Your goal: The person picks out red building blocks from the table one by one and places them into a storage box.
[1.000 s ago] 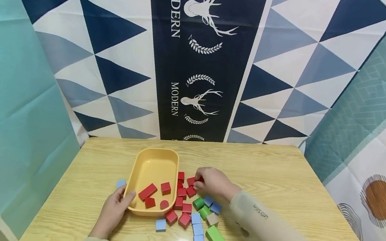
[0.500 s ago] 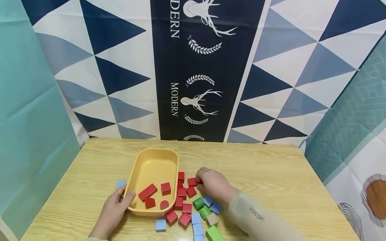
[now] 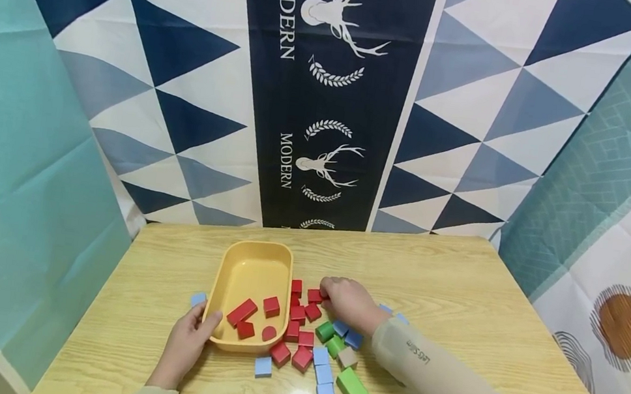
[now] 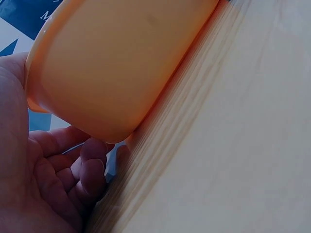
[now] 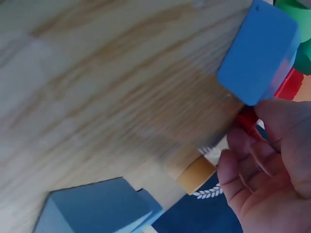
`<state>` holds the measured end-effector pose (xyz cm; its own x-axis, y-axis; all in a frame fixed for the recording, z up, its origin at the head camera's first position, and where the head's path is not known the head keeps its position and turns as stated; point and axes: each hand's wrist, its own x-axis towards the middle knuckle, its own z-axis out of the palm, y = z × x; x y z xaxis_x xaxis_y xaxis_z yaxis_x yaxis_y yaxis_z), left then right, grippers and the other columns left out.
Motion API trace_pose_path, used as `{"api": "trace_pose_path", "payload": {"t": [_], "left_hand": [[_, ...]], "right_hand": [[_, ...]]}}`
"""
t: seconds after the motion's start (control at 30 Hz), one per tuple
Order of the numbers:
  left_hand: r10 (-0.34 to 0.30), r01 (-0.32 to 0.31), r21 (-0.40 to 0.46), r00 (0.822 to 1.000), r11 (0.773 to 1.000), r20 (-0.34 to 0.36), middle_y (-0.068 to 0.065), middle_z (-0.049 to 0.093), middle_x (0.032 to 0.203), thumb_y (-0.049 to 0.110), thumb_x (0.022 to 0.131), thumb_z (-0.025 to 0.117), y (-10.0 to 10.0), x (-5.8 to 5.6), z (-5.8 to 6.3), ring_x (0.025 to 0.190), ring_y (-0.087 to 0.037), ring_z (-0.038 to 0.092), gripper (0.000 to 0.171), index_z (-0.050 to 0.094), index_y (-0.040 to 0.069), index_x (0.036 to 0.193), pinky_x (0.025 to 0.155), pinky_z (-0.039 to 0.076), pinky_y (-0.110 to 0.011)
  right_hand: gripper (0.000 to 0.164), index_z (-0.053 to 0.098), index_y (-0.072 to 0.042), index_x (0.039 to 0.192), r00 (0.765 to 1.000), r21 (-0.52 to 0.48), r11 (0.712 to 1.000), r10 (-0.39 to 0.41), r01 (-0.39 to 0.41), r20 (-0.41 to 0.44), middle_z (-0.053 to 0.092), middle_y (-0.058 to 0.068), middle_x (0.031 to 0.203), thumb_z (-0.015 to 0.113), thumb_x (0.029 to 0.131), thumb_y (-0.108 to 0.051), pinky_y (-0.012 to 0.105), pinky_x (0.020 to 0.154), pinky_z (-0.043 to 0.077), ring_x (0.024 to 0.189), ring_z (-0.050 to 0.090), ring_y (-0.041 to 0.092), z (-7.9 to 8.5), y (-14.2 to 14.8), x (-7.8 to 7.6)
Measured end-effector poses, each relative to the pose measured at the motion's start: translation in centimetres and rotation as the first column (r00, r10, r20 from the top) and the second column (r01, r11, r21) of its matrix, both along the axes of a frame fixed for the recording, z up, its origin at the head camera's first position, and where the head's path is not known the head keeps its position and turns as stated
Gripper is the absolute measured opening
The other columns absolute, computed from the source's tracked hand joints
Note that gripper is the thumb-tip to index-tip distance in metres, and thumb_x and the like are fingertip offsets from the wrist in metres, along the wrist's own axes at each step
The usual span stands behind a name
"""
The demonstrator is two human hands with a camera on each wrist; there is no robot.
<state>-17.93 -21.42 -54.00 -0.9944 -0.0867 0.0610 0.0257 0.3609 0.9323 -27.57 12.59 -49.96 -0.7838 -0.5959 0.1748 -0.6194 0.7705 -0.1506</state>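
My left hand [image 3: 188,342] grips the near left corner of a yellow tray [image 3: 227,265], thumb over the rim and the other fingers outside. The left wrist view shows the tray's outer wall [image 4: 116,63] close to the curled fingers. Inside the tray lie several red blocks [image 3: 242,313]. Right of it, my right hand [image 3: 351,303] is down among loose red blocks [image 3: 296,313]. In the right wrist view, its thumb and forefinger pinch a red block [image 5: 248,118], mostly hidden. A blue block [image 5: 262,53] sits by the thumb; an orange cylinder [image 5: 197,174] appears near the other fingertips.
Green pieces [image 3: 325,331], a beige block [image 3: 347,358], a long green block [image 3: 353,391] and a row of light blue blocks [image 3: 323,374] lie nearer me. Single light blue blocks [image 3: 263,367] lie around the tray. A patterned cloth [image 3: 328,93] hangs behind the wooden table [image 3: 430,270].
My right hand has shifted slightly right, and its forearm has dropped a little toward me, uncovering light blue blocks beyond it. The left hand and the tray stay in place.
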Motion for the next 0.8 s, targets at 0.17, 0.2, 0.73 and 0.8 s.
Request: {"api": "trace_pose_path", "payload": {"t": [0.17, 0.2, 0.73, 0.8], "left_hand": [[0.008, -0.008, -0.006, 1.000, 1.000, 0.006, -0.018, 0.061, 0.125, 0.038, 0.100, 0.059, 0.0, -0.1, 0.0, 0.099, -0.018, 0.061, 0.056, 0.050, 0.001, 0.141, 0.081, 0.053, -0.027], [0.010, -0.010, -0.007, 1.000, 1.000, 0.009, -0.018, 0.062, 0.125, 0.038, 0.100, 0.059, 0.0, -0.1, 0.1, 0.098, -0.018, 0.061, 0.056, 0.050, 0.001, 0.141, 0.081, 0.053, -0.027], [-0.003, 0.003, 0.006, 1.000, 1.000, 0.027, -0.019, 0.057, 0.132, 0.039, 0.100, 0.058, 0.0, 0.0, 0.5, 0.106, -0.020, 0.058, 0.058, 0.048, 0.001, 0.143, 0.088, 0.053, -0.036], [-0.005, 0.004, 0.006, 1.000, 1.000, 0.029, -0.020, 0.056, 0.133, 0.038, 0.100, 0.058, 0.0, 0.1, 0.5, 0.108, -0.021, 0.057, 0.058, 0.047, 0.000, 0.143, 0.090, 0.052, -0.039]], "right_hand": [[0.014, 0.060, -0.017, 0.086, 0.999, -0.070, 0.997, -0.025, 0.027, 0.034, 0.057, -0.007, 0.074, 0.073, 0.088, -0.015, 0.033, 0.061, 0.050, 0.066, 0.052, 0.011, 0.4, 0.1, -0.2], [0.014, 0.060, -0.018, 0.086, 0.997, -0.098, 0.994, -0.052, 0.057, 0.056, 0.057, -0.008, 0.075, 0.073, 0.089, -0.017, 0.032, 0.061, 0.049, 0.065, 0.051, 0.011, 0.6, 0.0, -0.3], [0.017, 0.062, -0.018, 0.097, 0.999, -0.182, 0.982, -0.041, 0.043, 0.018, 0.060, -0.007, 0.084, 0.071, 0.092, -0.031, 0.027, 0.066, 0.052, 0.069, 0.052, 0.008, 4.4, -8.3, 0.3], [0.016, 0.061, -0.019, 0.094, 0.996, -0.156, 0.985, -0.063, 0.071, 0.055, 0.059, -0.007, 0.081, 0.072, 0.092, -0.031, 0.027, 0.066, 0.052, 0.069, 0.052, 0.010, 4.0, -8.7, 0.3]]}}
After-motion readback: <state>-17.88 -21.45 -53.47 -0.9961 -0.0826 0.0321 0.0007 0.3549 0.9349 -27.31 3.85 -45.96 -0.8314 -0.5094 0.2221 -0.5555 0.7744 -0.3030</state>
